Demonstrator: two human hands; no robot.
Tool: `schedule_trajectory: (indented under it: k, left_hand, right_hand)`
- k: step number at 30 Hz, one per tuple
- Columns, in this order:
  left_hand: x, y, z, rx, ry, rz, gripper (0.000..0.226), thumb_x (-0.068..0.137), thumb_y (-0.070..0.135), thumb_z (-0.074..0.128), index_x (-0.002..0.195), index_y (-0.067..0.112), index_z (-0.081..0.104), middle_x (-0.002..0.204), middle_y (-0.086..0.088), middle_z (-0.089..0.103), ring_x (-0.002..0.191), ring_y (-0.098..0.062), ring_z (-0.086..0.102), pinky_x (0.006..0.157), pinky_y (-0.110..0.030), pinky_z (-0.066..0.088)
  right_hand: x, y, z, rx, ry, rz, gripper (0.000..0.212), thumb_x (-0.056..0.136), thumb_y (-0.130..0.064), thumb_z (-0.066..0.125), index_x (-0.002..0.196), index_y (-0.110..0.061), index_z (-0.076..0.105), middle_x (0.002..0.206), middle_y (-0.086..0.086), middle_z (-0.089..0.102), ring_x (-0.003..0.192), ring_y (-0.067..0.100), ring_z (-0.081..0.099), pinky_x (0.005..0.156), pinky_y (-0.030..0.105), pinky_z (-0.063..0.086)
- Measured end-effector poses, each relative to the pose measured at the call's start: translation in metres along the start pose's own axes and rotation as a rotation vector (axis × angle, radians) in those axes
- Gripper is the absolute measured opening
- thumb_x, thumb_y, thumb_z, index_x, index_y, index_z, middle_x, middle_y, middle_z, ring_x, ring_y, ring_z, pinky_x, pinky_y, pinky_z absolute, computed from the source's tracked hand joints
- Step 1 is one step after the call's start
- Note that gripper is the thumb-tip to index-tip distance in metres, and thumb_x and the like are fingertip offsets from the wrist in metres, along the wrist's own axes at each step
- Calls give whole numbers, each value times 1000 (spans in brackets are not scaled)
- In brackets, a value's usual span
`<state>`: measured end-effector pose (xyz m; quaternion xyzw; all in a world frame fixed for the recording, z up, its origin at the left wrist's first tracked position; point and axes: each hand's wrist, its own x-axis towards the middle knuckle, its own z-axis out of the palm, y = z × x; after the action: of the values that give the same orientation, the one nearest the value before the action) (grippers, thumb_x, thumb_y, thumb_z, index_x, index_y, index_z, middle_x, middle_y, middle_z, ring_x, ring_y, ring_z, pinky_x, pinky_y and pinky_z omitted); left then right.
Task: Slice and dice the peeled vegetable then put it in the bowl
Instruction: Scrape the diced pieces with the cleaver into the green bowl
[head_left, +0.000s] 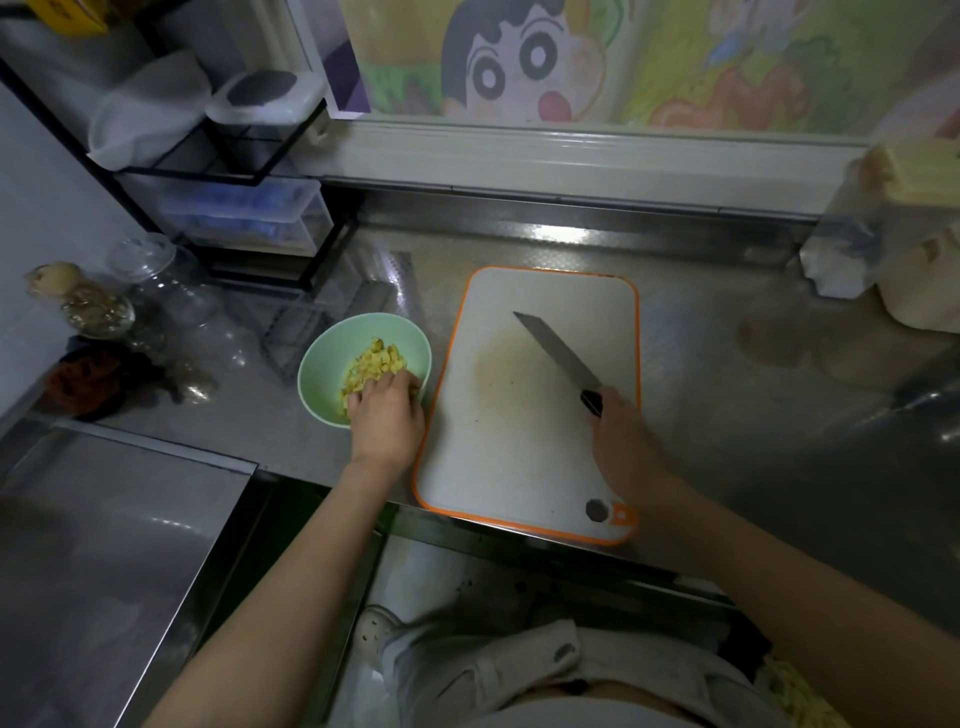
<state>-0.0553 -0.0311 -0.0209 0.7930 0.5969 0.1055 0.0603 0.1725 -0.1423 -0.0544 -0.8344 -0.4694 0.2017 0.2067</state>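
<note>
Two hands apart: L hand (387, 415) in mint-green bowl (311, 374), fingers down on yellow vegetable dice (371, 364), can't tell if pinching any. R hand (623, 441) grips knife (558, 351) handle, blade over orange-rimmed cutting board (519, 467) beside bowl.

The light is dim and greyish-green, and shadows are soft and faint. Glare streaks the steel counter (587, 244) along its far edge and at right, with a duller sheen near left. The white board (519, 447) is brightest. It and the bowl (314, 384) are fairly sharp. The edges bow outward. The far-left shelf (218, 156) and far-right bag (852, 234) are smeared.
</note>
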Motion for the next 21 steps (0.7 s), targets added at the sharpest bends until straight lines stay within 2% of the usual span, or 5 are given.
schedule_trajectory:
  k: [5, 10, 17, 19, 21]
  left_hand:
    - [-2, 2, 0, 3, 39, 11, 21, 88, 8, 49, 105, 11, 61, 107, -13, 60, 102, -33, 50, 81, -38, 25]
    - [-4, 5, 3, -37, 46, 37, 21, 87, 10, 52, 105, 11, 62, 105, -13, 61, 101, -33, 50, 82, -39, 28]
    - [-29, 22, 18, -203, 65, 280, 33, 76, 18, 32, 91, 3, 58, 87, -17, 53, 78, -36, 54, 66, -42, 46]
    - [-36, 22, 35, -229, -82, 288, 46, 80, 24, 27, 104, 1, 59, 99, -19, 54, 89, -37, 56, 76, -43, 48]
    - [-38, 19, 55, -182, -269, 182, 61, 85, 32, 21, 132, 0, 44, 132, -22, 44, 123, -36, 42, 103, -42, 36]
  right_hand:
    - [-18, -1, 16, -92, -145, -121, 32, 94, -2, 44, 125, -12, 44, 111, 10, 56, 82, 20, 56, 65, 29, 46]
    - [-51, -2, 23, -74, -292, -250, 25, 97, -13, 47, 122, -15, 46, 113, 3, 56, 90, 11, 56, 71, 16, 43]
    - [-53, 11, -10, 287, -61, -22, 17, 100, -23, 40, 115, -16, 47, 88, 1, 58, 71, 17, 58, 64, 28, 51]
    - [-50, 18, -19, 294, 6, 46, 23, 101, -25, 38, 120, -13, 45, 94, 4, 59, 79, 21, 59, 70, 34, 51]
    - [-49, 26, -24, 297, 6, 82, 26, 102, -27, 35, 122, -13, 42, 97, 8, 58, 79, 21, 57, 71, 36, 48]
